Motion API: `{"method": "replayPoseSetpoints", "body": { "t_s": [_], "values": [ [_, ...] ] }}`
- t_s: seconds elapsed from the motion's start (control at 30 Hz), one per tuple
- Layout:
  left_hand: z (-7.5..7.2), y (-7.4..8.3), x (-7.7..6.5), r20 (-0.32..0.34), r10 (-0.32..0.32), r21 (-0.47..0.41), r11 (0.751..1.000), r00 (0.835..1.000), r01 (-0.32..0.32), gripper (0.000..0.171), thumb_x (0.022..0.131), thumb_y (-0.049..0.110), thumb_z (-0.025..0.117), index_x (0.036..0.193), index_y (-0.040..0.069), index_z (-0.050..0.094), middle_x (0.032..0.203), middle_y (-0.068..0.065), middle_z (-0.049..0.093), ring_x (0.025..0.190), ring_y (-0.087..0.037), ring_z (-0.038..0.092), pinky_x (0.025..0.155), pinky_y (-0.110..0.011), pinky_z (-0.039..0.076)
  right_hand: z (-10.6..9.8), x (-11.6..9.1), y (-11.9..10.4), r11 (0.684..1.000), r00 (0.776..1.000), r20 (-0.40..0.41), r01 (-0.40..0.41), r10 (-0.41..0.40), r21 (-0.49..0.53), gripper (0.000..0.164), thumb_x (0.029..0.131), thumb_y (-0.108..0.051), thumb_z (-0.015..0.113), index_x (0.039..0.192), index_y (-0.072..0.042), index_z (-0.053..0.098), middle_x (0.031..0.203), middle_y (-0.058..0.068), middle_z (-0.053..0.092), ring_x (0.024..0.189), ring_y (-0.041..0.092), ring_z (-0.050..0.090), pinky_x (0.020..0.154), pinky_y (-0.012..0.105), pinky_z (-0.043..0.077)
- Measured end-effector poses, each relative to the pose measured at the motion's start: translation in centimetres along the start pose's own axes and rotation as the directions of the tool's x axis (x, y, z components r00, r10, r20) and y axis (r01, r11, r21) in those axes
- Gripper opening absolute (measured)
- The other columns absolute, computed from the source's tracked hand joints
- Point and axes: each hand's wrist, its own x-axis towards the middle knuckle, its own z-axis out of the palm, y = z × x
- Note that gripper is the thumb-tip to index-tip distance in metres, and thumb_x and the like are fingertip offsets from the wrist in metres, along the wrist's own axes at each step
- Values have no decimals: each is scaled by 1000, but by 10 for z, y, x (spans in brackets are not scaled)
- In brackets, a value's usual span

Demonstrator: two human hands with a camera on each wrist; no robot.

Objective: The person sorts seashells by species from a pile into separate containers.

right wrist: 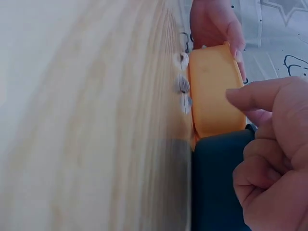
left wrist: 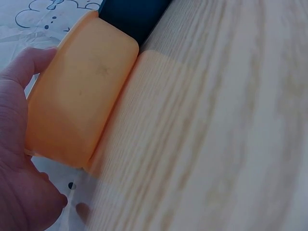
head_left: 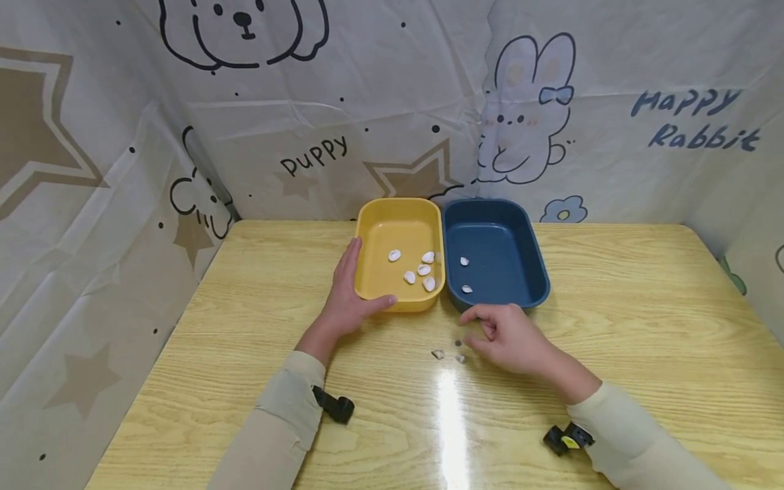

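My left hand (head_left: 345, 299) holds the front left corner of a yellow tray (head_left: 399, 306), its thumb along the front and its fingers along the left side. Several white seashells (head_left: 424, 270) lie inside that tray. Touching it on the right is a dark blue tray (head_left: 539, 289) with two small shells (head_left: 465, 261) near its left wall. In front of the blue tray hovers my right hand (head_left: 511, 340), index finger and thumb apart, the other fingers curled, nothing visible between them. Three small shells (right wrist: 183, 84) lie on the table just left of its fingertips.
A wood-patterned table (head_left: 233, 381) carries both trays, which stand at its far edge against a printed cloth backdrop (head_left: 294, 102). The cloth also hangs along the left and right sides. Light glares off the table (head_left: 450, 429) between the forearms.
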Motion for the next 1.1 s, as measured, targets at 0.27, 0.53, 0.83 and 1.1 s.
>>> {"method": "replayPoseSetpoints", "body": {
  "t_s": [0.27, 0.53, 0.83, 1.1],
  "values": [
    [0, 1, -1, 3, -1, -4, 1000, 1000, 1, 123, 74, 40, 88, 161, 34, 2, 165, 7, 2, 149, -15, 2, 117, -47, 11, 7, -1, 11, 998, 996, 81, 30, -26, -54, 19, 84, -6, 76, 101, -13, 73, 52, -16, 31, 47, 2, 32, 51, 24, 32],
    [0, 1, 0, 7, -7, 7, 1000, 1000, 7, 123, 74, 41, 88, 161, 34, 2, 165, 8, 1, 149, -15, 2, 117, -47, 11, 9, 0, 17, 998, 988, 156, 16, -5, -66, 19, 87, -5, 71, 102, -16, 74, 51, -15, 31, 46, 1, 29, 49, 22, 29],
    [0, 2, 0, 4, -2, 8, 1000, 1000, 2, 123, 74, 40, 88, 162, 30, 3, 165, 7, 1, 149, -17, 2, 117, -48, 11, 11, 1, 19, 994, 992, 124, 11, 2, -105, 12, 89, -11, 73, 97, -19, 76, 51, -16, 35, 45, 1, 32, 48, 23, 33],
    [0, 2, -1, -1, 2, 9, 1000, 1000, -2, 122, 74, 39, 88, 162, 30, 3, 166, 4, 2, 149, -19, 3, 117, -49, 11, 12, 0, 19, 980, 998, 55, 6, 5, -199, 8, 85, -22, 80, 88, -23, 72, 54, -16, 42, 49, 2, 39, 50, 27, 38]
  ]
}}
